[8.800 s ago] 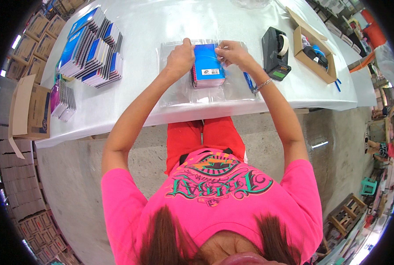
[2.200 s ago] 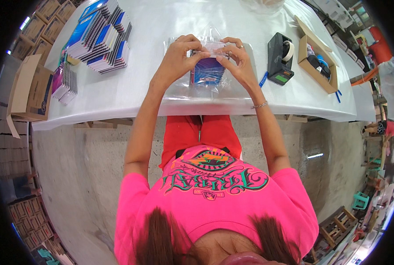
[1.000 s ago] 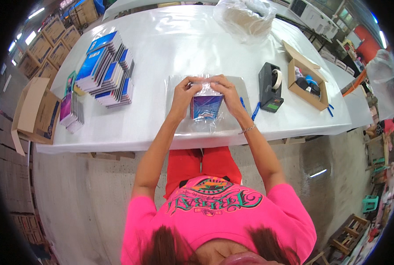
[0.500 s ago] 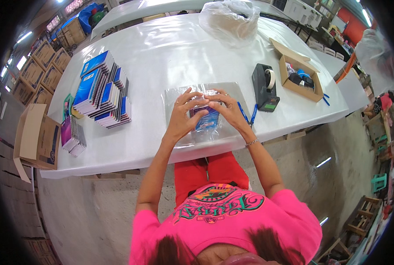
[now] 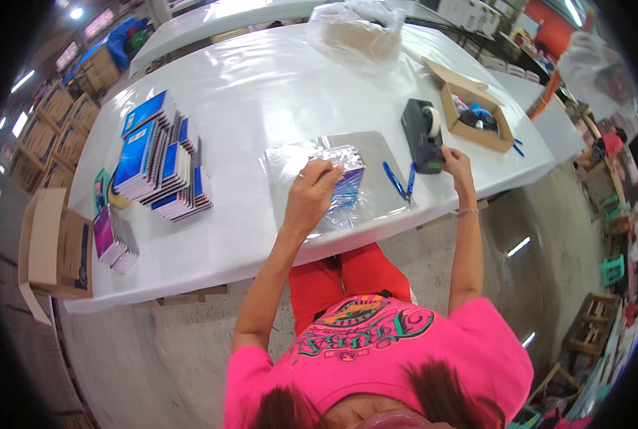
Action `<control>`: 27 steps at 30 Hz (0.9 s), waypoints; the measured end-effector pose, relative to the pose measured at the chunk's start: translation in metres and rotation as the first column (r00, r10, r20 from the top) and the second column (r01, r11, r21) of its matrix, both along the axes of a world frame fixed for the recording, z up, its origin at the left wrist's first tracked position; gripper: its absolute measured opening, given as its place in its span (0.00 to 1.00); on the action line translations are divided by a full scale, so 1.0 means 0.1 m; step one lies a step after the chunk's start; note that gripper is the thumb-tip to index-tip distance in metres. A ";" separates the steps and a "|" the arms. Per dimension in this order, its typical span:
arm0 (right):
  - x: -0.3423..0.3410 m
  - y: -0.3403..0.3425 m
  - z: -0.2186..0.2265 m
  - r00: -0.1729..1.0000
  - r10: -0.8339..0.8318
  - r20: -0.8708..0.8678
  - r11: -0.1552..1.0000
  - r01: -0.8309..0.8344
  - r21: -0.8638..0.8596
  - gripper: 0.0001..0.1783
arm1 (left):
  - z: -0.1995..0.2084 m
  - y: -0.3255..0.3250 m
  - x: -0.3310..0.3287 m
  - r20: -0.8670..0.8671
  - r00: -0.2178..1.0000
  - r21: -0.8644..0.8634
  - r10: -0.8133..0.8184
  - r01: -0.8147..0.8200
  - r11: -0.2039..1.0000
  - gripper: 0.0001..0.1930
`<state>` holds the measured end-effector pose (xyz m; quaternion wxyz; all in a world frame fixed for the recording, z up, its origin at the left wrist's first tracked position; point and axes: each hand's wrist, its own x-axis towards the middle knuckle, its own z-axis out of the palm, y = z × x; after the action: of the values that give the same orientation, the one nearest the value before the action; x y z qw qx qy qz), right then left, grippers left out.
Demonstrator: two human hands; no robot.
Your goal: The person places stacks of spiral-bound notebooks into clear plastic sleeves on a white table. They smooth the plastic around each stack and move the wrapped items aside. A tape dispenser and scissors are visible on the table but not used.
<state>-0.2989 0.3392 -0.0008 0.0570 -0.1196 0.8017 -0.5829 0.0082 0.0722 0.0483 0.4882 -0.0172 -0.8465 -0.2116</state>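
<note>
A small bundle of blue and purple notebooks lies in clear plastic wrap on a grey board in front of me. My left hand is closed, fingertips pinching the plastic over the bundle. At the near right corner of the black tape dispenser, my right hand has its fingers drawn together; whether tape is between them I cannot make out. Blue-handled pliers lie on the board between the bundle and the dispenser, handles apart.
Tall stacks of spiral notebooks stand at the left, with purple notebooks nearer. A carton is at the table's left edge. Right of the dispenser sits an open box of small items. A large plastic bag rests at the back.
My right hand has left the bundle and moved right to the tape dispenser. My left hand stays at the wrapped bundle, now pinching its plastic. The view has shifted slightly.
</note>
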 end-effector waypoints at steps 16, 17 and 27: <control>0.18 0.04 0.52 0.992 -0.111 -0.056 0.993 0.108 -0.052 0.13 | 0.02 0.00 0.01 -0.011 0.998 0.240 -0.056 0.057 0.969 0.07; 0.28 0.05 0.49 0.997 -0.070 0.029 0.989 0.074 -0.130 0.12 | 0.01 -0.02 0.00 -0.023 0.998 0.243 -0.059 0.063 0.968 0.07; 0.71 0.30 -0.05 0.971 -0.225 0.086 0.974 0.222 0.039 0.12 | -0.08 -0.03 -0.04 -0.094 0.991 0.212 -0.096 0.114 0.970 0.09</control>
<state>-0.2283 0.3691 -0.0056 0.0287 -0.0013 0.8151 -0.5787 0.0039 0.0691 0.0403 0.5100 -0.0174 -0.7952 -0.3276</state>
